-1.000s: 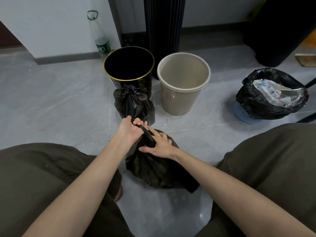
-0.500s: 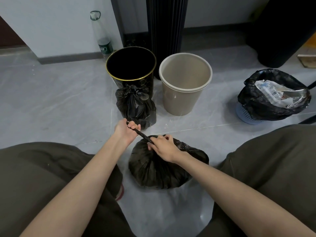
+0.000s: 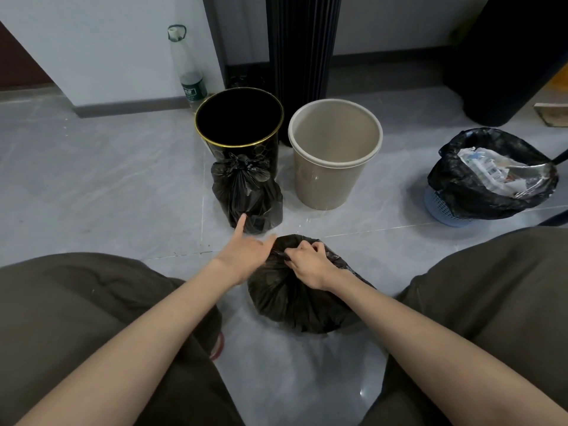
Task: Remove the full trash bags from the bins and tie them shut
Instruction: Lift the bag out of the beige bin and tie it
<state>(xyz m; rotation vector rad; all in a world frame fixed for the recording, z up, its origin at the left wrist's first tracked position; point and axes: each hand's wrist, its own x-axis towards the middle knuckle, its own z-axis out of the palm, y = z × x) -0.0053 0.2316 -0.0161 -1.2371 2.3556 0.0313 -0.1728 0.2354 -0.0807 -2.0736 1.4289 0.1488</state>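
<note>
A black trash bag (image 3: 295, 299) lies on the floor between my knees. My right hand (image 3: 307, 261) pinches its gathered neck at the top. My left hand (image 3: 246, 245) is beside the neck with its fingers spread straight, the index finger pointing toward a second black bag (image 3: 247, 195). That bag is tied shut and stands against the black gold-rimmed bin (image 3: 238, 124), which holds no bag. The beige bin (image 3: 335, 149) next to it also holds no bag. At the right a blue basket (image 3: 442, 207) has a black bag (image 3: 479, 186) in it, full of paper and open.
A plastic bottle (image 3: 189, 75) stands by the white wall behind the black bin. A dark ribbed column (image 3: 304, 47) rises behind both bins. A large dark object (image 3: 504, 56) sits at the back right. My knees in dark trousers flank the near bag.
My left hand has let go of the twisted neck it was pulling and opened its fingers. My right hand has stayed on the neck, and the bag has settled lower on the floor.
</note>
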